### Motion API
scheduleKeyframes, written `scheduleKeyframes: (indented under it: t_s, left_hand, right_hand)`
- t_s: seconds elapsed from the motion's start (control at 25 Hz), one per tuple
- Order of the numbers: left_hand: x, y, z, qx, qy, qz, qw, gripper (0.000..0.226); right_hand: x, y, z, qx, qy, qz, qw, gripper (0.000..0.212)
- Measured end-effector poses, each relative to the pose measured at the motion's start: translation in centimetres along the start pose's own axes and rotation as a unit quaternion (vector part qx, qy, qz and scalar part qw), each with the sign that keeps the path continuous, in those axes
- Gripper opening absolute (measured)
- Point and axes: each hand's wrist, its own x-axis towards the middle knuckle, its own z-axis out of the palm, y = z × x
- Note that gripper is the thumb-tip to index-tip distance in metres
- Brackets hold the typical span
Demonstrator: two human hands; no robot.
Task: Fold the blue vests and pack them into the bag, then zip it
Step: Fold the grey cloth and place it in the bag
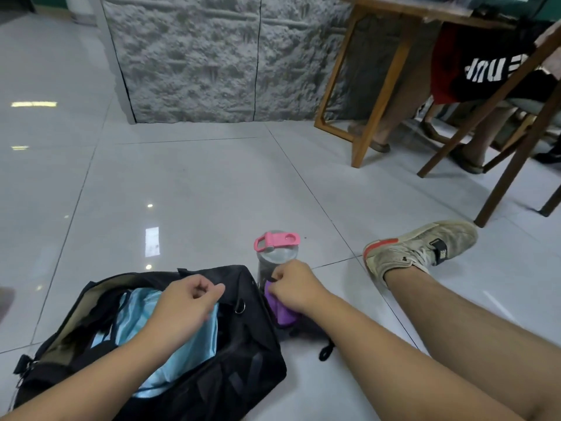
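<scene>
So the tiled floor [188, 183] takes up most of the view, with wooden furniture legs [379, 95] and someone seated at far right. The black bag [243, 354] lies unzipped near the bottom, light blue vests [188, 344] stuffed inside. My bare leg and worn sneaker [422, 249] stretch out beside it. A water bottle [274, 256] with a pink lid stands right behind the bag's end. Left hand [185, 305] hovers over the opening, fingers curled, grip on nothing visible. Right hand [296, 288] pinches a small black tab, over something purple [280, 311].

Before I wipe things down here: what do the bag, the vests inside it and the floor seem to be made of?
Bag: black woven fabric, probably nylon, matte. Vests: thin light-blue cloth with a satin sheen, likely synthetic. Floor: glossy pale tiles, showing grout lines and light reflections.
</scene>
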Motion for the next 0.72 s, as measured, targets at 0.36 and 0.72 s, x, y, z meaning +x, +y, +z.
scheduleKeyframes:
  t_s: [0.36, 0.72]
  left_hand:
    - [-1.4, 6.6, -4.1, -0.052, -0.079, 0.202, 0.975, 0.033]
    - [0.1, 10.7, -13.9, -0.267, -0.007, 0.117, 0.957, 0.028]
  right_hand:
    - [-4.9, -16.6, -6.1, 0.339, 0.058, -0.163, 0.925, 0.011]
    - [-4.3, -19.8, -7.4, 0.380, 0.021, -0.217, 0.899, 0.025]
